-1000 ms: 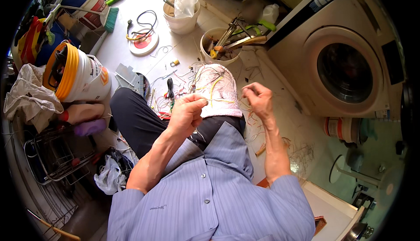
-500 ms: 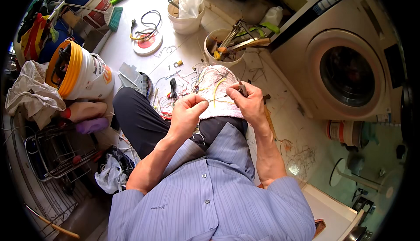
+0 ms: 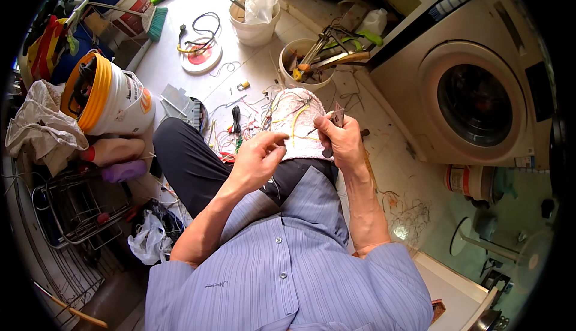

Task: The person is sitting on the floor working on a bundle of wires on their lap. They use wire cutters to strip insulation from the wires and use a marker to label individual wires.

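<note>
My right hand (image 3: 341, 138) is closed on a small dark hand tool (image 3: 336, 117), its metal end upright above my fingers; its exact kind is unclear. My left hand (image 3: 264, 154) is to its left, fingers curled; whatever they pinch is too small to make out. Under and beyond both hands lies a pale pink towel (image 3: 297, 109) over my right leg, with thin yellow and grey wires on it. More loose wires, a coiled black cord (image 3: 236, 121) and a grey plastic piece (image 3: 177, 106) lie on the white floor beside my bent left leg.
A washing machine (image 3: 396, 97) stands at right. Ahead are a bucket of tools (image 3: 288, 61), a bucket with a plastic bag (image 3: 252, 31) and a white disc (image 3: 198, 67) with a cable. At left are an orange-and-white bucket (image 3: 123, 106), a broom (image 3: 156, 25), cloth and wire racks (image 3: 78, 223).
My right hand has moved up and inward and now grips the dark tool, absent from it a second ago. My left hand shifted slightly, still curled.
</note>
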Tool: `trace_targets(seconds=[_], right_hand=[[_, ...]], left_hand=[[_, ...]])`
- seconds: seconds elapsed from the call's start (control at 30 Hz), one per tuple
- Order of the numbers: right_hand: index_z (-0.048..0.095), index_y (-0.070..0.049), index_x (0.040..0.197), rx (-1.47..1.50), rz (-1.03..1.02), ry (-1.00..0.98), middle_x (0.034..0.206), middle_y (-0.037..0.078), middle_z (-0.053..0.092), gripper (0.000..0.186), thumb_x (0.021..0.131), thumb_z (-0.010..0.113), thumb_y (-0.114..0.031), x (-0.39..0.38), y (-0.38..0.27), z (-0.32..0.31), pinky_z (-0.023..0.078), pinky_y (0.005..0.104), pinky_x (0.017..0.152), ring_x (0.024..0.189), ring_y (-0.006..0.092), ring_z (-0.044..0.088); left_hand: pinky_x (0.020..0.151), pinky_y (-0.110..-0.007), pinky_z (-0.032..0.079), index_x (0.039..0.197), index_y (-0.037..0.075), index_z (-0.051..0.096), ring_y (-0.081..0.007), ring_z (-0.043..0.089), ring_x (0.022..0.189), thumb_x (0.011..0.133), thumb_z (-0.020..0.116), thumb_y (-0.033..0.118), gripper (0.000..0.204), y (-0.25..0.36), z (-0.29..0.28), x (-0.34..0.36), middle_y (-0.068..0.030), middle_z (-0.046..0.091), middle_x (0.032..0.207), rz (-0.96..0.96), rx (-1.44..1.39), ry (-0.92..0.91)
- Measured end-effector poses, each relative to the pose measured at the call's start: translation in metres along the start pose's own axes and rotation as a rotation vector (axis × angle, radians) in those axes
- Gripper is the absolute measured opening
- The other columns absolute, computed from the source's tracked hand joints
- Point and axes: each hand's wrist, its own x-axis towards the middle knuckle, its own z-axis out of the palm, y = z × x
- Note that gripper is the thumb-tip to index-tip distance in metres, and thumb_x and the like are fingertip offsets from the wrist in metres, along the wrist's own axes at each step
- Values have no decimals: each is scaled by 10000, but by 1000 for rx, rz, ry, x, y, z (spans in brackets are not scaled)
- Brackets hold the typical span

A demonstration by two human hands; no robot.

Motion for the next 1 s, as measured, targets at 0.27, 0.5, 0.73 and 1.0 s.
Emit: trace_targets(seconds=[0.27,0.5,0.73,1.0], right_hand=[[672,-16,793,-121,31,-27,646,-41,580,195,914,735,-156,-6,-6,18,358,214,487,554,32,463],[665,-18,773,-148,-39,5,622,-38,567,207,904,740,-159,-9,8,13,372,230,498,563,35,465],[621,-31,716,-50,-19,100,602,-51,527,257,912,739,-149,-9,4,9,324,238,470,534,34,418],[593,-41,678,-40,-37,133,583,-57,498,308,907,756,-167,-6,8,5,300,241,462,521,35,388]], left_hand=[[836,-385,497,1197,33,638,-332,639,1028,876,723,178,362,38,21,11,-164,659,1112,527,587,315],[544,-261,424,939,-20,673,-81,522,596,961,615,90,126,14,36,18,-24,576,662,238,9,132],[573,-224,400,891,-7,680,-60,520,626,951,627,124,152,3,38,9,13,585,675,-50,-310,81],[546,-210,355,883,2,698,-28,464,611,936,649,159,173,2,40,13,47,569,681,-165,-522,66]])
